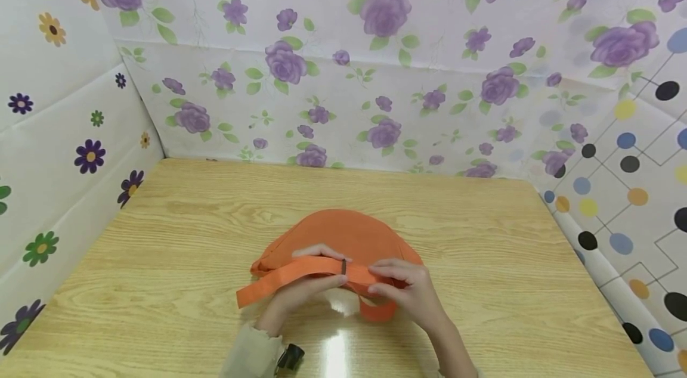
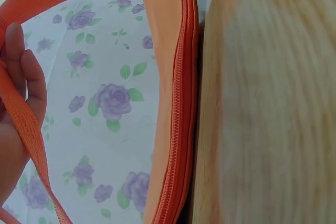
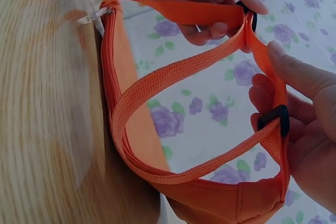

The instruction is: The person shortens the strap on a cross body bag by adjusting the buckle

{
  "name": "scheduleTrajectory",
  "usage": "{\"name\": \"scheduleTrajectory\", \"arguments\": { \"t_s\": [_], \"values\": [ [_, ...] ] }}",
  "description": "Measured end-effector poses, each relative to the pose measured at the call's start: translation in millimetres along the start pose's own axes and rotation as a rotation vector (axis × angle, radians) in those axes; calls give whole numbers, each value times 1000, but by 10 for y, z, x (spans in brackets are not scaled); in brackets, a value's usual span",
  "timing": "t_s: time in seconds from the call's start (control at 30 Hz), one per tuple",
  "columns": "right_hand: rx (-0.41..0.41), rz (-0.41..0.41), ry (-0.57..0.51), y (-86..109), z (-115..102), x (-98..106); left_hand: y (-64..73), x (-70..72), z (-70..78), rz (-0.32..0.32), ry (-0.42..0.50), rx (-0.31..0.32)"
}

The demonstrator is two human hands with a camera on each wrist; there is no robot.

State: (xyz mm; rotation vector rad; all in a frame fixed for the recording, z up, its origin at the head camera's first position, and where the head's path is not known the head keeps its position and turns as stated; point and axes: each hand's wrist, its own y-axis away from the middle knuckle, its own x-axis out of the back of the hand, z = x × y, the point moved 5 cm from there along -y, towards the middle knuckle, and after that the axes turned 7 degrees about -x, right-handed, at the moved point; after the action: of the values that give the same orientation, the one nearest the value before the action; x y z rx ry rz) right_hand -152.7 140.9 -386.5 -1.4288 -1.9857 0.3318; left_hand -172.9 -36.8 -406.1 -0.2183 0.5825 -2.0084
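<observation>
An orange waist bag (image 1: pixel 343 232) lies on the table with its curved side away from me. Its orange strap (image 1: pixel 268 286) is lifted across the near side, its loose end pointing left. My left hand (image 1: pixel 294 297) holds the strap right at a black slider buckle (image 1: pixel 344 267), fingers behind and thumb in front. To the right of that buckle, my right hand (image 1: pixel 413 291) pinches the strap between thumb and fingers. A second black buckle (image 3: pixel 275 120) sits by the right fingers in the right wrist view. The zipper (image 2: pixel 177 98) runs along the bag's edge, with a metal pull (image 3: pixel 95 16).
The wooden table (image 1: pixel 177 235) extends around the bag on every side. Floral sheeting (image 1: pixel 333 104) stands behind it, with patterned sheets at left and right. A strap loop (image 1: pixel 378 311) hangs toward the near edge. A black band piece (image 1: pixel 291 357) sits at the left sleeve.
</observation>
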Motion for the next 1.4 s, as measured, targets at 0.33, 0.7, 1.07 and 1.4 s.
{"name": "scheduleTrajectory", "arguments": {
  "t_s": [0.33,0.7,1.07,1.4],
  "values": [
    [-34,-14,-105,-15,8,7,10,-21,8,8,-2,-24],
    [-154,-39,-320,-7,55,-1,12,-24,16,13,0,-53],
    [-179,-44,-396,-27,18,-20,5,-35,28,42,-48,-54],
    [-231,-34,-408,-23,42,-43,1,-35,38,51,48,-75]
  ]
}}
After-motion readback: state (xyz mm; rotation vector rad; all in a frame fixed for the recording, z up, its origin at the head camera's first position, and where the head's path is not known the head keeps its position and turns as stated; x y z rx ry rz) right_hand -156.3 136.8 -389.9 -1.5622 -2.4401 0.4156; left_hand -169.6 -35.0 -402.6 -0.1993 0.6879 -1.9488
